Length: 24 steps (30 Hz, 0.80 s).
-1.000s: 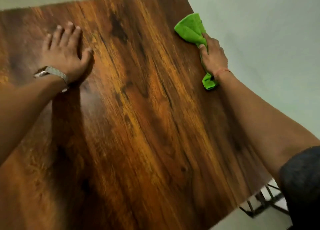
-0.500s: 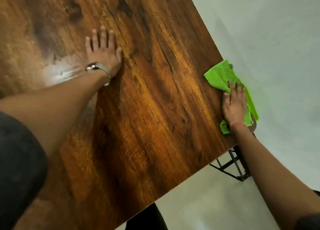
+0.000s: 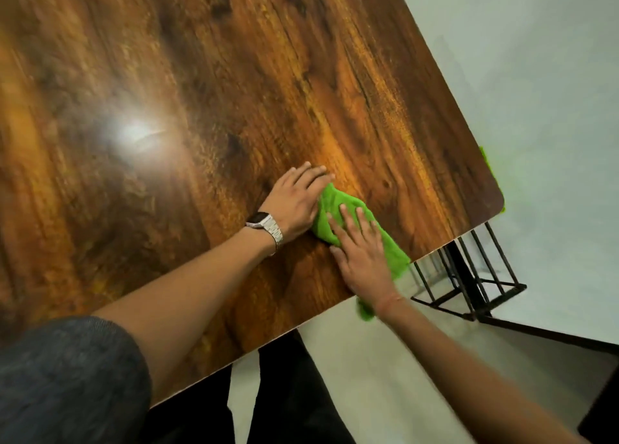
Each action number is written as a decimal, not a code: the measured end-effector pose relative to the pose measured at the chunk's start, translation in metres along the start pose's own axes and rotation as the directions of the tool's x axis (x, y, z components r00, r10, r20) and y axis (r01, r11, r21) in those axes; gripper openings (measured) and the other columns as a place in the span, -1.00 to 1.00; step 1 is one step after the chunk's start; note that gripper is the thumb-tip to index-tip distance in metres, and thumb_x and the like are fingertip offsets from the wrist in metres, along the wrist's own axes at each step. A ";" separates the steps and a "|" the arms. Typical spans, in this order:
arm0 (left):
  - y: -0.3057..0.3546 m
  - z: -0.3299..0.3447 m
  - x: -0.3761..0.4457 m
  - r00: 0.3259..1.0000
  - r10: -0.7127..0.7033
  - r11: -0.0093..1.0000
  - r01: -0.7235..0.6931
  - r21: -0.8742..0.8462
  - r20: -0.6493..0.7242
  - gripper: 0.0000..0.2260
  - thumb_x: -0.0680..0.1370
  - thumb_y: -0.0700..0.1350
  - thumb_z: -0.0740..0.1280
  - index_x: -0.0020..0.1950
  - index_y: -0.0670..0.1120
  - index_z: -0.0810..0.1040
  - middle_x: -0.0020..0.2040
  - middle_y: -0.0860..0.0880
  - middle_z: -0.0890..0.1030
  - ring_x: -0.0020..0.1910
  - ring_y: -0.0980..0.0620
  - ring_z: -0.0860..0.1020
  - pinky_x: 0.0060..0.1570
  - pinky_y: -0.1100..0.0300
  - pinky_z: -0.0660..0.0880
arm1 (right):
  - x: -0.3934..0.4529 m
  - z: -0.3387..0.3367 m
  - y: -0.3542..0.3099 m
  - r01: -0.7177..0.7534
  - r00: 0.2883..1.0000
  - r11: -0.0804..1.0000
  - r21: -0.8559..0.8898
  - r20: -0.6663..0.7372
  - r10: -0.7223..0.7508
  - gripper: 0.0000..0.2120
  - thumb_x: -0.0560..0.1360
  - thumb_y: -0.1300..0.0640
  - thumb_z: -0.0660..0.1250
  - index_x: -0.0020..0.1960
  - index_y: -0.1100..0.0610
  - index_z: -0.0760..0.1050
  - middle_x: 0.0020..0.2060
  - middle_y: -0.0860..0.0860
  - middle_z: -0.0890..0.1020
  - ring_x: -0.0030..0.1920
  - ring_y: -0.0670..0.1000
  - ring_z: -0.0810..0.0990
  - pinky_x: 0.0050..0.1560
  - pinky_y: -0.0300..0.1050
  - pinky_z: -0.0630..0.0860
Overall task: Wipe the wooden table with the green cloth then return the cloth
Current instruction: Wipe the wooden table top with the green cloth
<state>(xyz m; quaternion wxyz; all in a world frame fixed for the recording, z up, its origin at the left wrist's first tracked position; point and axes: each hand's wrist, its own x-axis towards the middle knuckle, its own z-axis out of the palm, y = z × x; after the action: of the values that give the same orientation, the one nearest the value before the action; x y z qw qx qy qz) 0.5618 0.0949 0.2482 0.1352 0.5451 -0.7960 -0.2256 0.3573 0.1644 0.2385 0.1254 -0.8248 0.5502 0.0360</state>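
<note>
Two hands met near the front edge of the glossy wooden table [image 3: 234,91], which stood on a pale floor [image 3: 552,108] above a black wire frame [image 3: 469,286]. The right hand [image 3: 363,259] lay flat, fingers spread, on the green cloth [image 3: 338,209]. The left hand [image 3: 294,202], wearing a metal watch [image 3: 266,226], pressed open against the cloth's left edge.

Glossy wood-grain counter [image 3: 301,75] with a light reflection; soft, matt green cloth [image 3: 338,215]; metal-link watch [image 3: 268,226]; black wire frame [image 3: 469,276].

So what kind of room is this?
Probably a plain room at home, though I can't be sure: a wooden table on a black metal frame, a pale bare floor, someone wiping with a green cloth.
</note>
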 end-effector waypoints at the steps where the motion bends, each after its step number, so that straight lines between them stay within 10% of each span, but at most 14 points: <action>1: 0.002 0.001 -0.012 1.000 0.029 0.999 -0.029 -0.014 0.001 -0.58 0.59 -0.09 0.19 0.47 -0.04 0.36 0.48 -0.04 0.36 0.50 -0.10 0.24 0.48 -0.02 0.12 | -0.009 -0.006 0.020 0.086 0.996 0.996 -0.030 0.038 -0.085 -0.48 0.64 -0.10 0.00 0.58 -0.11 0.04 0.59 -0.02 0.10 0.59 0.09 -0.02 0.56 0.18 -0.03; 3: 0.006 0.003 -0.033 0.996 0.083 0.996 -0.083 -0.025 0.010 -0.64 0.61 -0.05 0.19 0.40 -0.05 0.44 0.44 -0.05 0.42 0.48 -0.11 0.28 0.47 -0.04 0.15 | -0.019 -0.020 0.067 0.130 0.988 0.987 -0.094 0.094 -0.121 -0.47 0.62 -0.08 0.00 0.58 -0.09 0.05 0.58 0.00 0.11 0.58 0.13 0.05 0.51 0.30 0.08; 7: 0.016 0.006 -0.061 0.993 0.091 0.995 -0.088 -0.047 0.068 -0.66 0.62 -0.06 0.16 0.39 -0.03 0.45 0.44 -0.03 0.42 0.51 -0.07 0.23 0.51 0.01 0.06 | -0.007 -0.045 0.125 -0.325 0.945 0.946 -0.011 0.039 0.325 -0.40 0.56 -0.12 -0.10 0.57 0.00 0.12 0.57 0.12 0.15 0.56 0.23 0.09 0.44 0.41 0.12; 11: 0.013 -0.006 -0.088 1.000 0.013 0.991 -0.016 -0.131 -0.021 -0.70 0.62 -0.10 0.18 0.33 -0.07 0.51 0.37 -0.06 0.50 0.46 -0.08 0.32 0.49 0.01 0.12 | 0.017 -0.033 0.071 -0.507 0.857 0.858 0.084 -0.060 0.512 -0.43 0.59 -0.08 -0.05 0.58 -0.01 0.10 0.58 0.11 0.11 0.57 0.22 0.03 0.50 0.34 0.03; 19: -0.039 -0.046 -0.198 0.886 -0.347 0.923 0.267 -0.276 -0.306 -0.72 0.62 -0.14 0.18 0.27 -0.18 0.54 0.26 -0.11 0.55 0.33 -0.11 0.44 0.40 -0.03 0.30 | 0.008 0.014 -0.155 -0.165 0.986 0.986 0.011 0.022 0.165 -0.45 0.64 -0.07 0.04 0.59 -0.08 -0.01 0.60 0.06 0.04 0.59 0.15 0.01 0.50 0.24 0.06; 24: -0.062 -0.065 -0.276 0.780 -0.523 0.851 0.450 -0.272 -0.345 -0.69 0.60 -0.10 0.16 0.25 -0.17 0.55 0.26 -0.12 0.54 0.31 -0.10 0.45 0.38 -0.03 0.32 | -0.024 0.037 -0.287 0.227 0.961 0.974 -0.018 0.167 -0.221 -0.44 0.50 -0.03 0.08 0.48 0.05 0.35 0.50 0.12 0.33 0.52 0.19 0.24 0.49 0.25 0.19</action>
<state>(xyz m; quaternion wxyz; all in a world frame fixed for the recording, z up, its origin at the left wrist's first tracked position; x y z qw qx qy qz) 0.7436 0.3183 0.2810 0.2818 0.7531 -0.5586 -0.2034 0.6138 0.2998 0.2554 0.1580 -0.8781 0.4406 0.0995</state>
